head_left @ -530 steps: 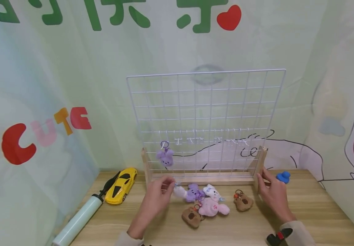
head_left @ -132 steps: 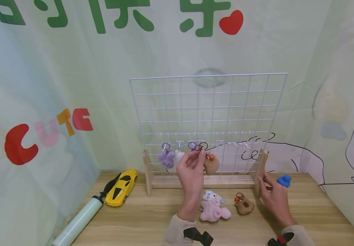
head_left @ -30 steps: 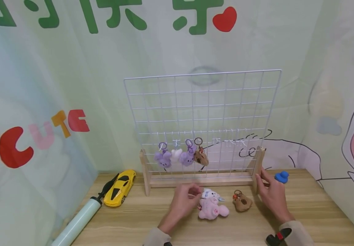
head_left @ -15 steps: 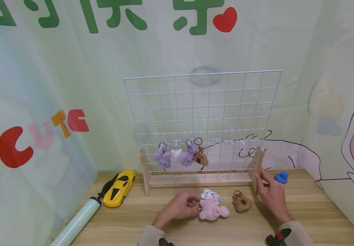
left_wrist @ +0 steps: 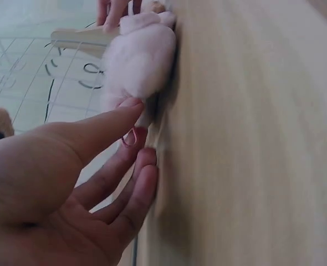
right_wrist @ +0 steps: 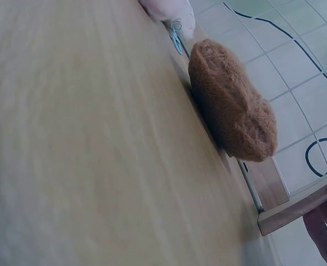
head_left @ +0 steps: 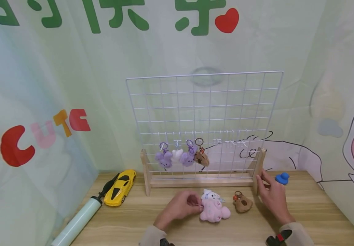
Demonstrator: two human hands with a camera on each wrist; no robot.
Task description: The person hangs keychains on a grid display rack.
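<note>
My left hand (head_left: 180, 206) pinches the small pink ring (left_wrist: 129, 137) of a pink plush keychain (head_left: 213, 210), which lies on the table. A white plush keychain (head_left: 210, 194) lies against its top. My right hand (head_left: 272, 194) holds the right wooden post (head_left: 258, 167) of the white wire grid rack (head_left: 201, 102); in the right wrist view only part of that hand shows. A brown plush keychain (head_left: 242, 204) lies between the two hands. From hooks on the rack hang a purple plush (head_left: 164, 159), a white one (head_left: 177, 155), another purple one (head_left: 187, 158) and a brown one (head_left: 202, 158).
Several white hooks (head_left: 232, 142) line the rack's right half. At the left of the table lie a yellow toy car (head_left: 120, 188) and a pale green hand pump (head_left: 79, 220). Behind my right hand is a small blue object (head_left: 283, 178). A printed backdrop stands close behind.
Since the oldest frame, a white, a purple and a brown plush have gone from table to hooks. Lately my left hand lowered beside the pink plush and took its ring; my right hand stayed put.
</note>
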